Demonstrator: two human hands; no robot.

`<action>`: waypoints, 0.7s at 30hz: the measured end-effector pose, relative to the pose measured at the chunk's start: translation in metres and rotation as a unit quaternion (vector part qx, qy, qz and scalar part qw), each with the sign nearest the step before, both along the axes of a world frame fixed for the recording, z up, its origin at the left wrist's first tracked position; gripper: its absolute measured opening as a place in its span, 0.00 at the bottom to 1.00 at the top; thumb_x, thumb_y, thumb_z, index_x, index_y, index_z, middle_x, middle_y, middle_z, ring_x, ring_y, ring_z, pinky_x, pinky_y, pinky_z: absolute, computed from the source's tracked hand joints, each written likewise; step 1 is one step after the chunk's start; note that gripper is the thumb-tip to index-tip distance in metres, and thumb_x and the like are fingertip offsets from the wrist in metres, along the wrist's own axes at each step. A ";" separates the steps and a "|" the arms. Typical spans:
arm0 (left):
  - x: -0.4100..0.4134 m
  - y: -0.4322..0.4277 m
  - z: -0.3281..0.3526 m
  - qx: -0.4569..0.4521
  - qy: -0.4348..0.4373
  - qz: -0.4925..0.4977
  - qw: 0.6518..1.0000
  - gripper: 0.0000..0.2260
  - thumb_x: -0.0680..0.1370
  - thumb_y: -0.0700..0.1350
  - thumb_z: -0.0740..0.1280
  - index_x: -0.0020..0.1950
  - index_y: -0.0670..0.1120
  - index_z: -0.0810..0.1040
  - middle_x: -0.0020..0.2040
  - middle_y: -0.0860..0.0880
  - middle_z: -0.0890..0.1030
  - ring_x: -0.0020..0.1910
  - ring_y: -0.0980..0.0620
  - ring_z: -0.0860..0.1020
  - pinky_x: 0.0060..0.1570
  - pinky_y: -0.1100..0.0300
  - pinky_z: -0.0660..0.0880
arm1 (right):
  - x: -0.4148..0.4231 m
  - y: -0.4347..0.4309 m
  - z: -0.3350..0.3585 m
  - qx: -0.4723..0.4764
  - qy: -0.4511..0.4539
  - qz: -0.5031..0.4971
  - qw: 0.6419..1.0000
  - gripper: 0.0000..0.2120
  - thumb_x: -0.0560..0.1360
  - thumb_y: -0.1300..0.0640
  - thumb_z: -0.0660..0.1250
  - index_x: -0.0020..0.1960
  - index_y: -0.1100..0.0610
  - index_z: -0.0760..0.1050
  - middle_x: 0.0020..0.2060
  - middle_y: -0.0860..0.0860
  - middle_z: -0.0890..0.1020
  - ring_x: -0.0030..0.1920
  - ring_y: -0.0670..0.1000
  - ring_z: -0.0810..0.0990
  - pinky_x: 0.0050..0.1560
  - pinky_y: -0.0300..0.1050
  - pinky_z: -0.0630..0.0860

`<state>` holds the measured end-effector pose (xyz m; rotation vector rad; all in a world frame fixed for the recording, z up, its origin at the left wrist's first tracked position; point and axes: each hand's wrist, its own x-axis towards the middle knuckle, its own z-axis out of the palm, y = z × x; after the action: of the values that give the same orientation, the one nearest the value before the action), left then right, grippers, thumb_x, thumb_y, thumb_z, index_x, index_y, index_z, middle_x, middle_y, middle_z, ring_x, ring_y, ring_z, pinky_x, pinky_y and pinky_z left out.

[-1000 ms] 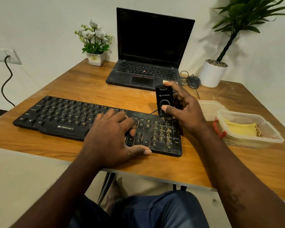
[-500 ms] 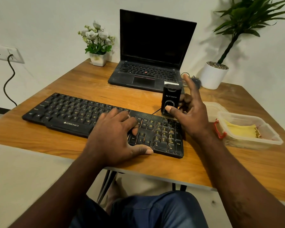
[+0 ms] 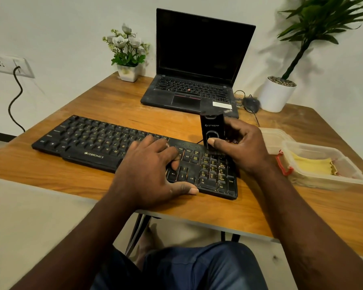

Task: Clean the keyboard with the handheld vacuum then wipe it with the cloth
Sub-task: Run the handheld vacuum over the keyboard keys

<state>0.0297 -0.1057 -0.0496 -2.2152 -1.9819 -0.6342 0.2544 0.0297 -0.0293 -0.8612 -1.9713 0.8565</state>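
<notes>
Keyboard is black, grimy-keyed, marked ZEBRONICS in white.

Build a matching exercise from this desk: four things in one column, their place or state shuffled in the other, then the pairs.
1. handheld vacuum
2. yellow cloth
3. left hand
4. laptop

a. lying in the clear plastic box
b. resting on the keyboard
c. held upright by the right hand
d. open, screen dark, at the desk's far side

Pairs: 1-c, 2-a, 3-b, 4-d.
</notes>
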 end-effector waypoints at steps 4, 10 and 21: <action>0.000 -0.001 -0.001 0.007 -0.003 0.000 1.000 0.29 0.65 0.85 0.55 0.43 0.60 0.67 0.46 0.59 0.68 0.49 0.56 0.65 0.53 0.52 0.66 | 0.001 0.002 0.000 -0.009 0.002 0.042 0.999 0.25 0.71 0.56 0.79 0.67 0.56 0.79 0.57 0.50 0.86 0.58 0.50 0.85 0.58 0.61 0.83; 0.000 -0.001 0.000 0.004 0.001 0.000 1.000 0.30 0.65 0.85 0.55 0.43 0.59 0.68 0.47 0.59 0.70 0.50 0.56 0.65 0.53 0.52 0.65 | -0.007 -0.001 -0.003 -0.001 0.006 0.025 1.000 0.26 0.71 0.50 0.79 0.67 0.54 0.79 0.56 0.49 0.86 0.57 0.51 0.85 0.56 0.62 0.83; 0.001 0.001 0.000 -0.002 -0.005 0.008 1.000 0.30 0.65 0.85 0.54 0.44 0.59 0.69 0.48 0.58 0.71 0.51 0.56 0.65 0.54 0.51 0.67 | -0.006 -0.010 0.004 0.046 -0.026 0.085 0.995 0.23 0.71 0.54 0.79 0.65 0.54 0.81 0.54 0.47 0.86 0.55 0.48 0.85 0.53 0.53 0.84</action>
<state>0.0304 -0.1044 -0.0495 -2.1991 -2.0058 -0.6417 0.2483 0.0193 -0.0255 -0.6765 -2.1346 0.8387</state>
